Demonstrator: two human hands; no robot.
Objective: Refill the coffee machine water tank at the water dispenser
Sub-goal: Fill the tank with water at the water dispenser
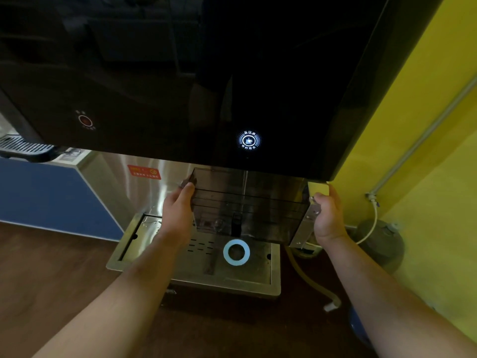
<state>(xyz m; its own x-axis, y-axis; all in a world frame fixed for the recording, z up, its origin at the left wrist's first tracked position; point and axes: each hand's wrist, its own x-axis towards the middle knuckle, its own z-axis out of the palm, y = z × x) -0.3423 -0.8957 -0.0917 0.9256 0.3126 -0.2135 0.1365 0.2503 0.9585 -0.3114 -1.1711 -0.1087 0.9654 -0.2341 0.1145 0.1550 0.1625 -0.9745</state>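
A clear, smoke-tinted water tank (247,202) is held under the black front panel of the water dispenser (180,86), above the steel drip tray (144,236). My left hand (178,210) grips the tank's left side, with the thumb on its front edge. The tank's right side is gripped by my right hand (327,213). A round white button (249,140) glows on the panel just above the tank. A small dark red button (85,120) sits to the left. The dispenser's spout is hidden behind the panel's lower edge.
A white-blue ring (236,251) marks the drip tray below the tank. A yellow wall (426,151) with a grey pipe stands close on the right. A hose (312,282) and a round grey canister (379,241) lie on the wooden floor. A blue cabinet (46,197) is at the left.
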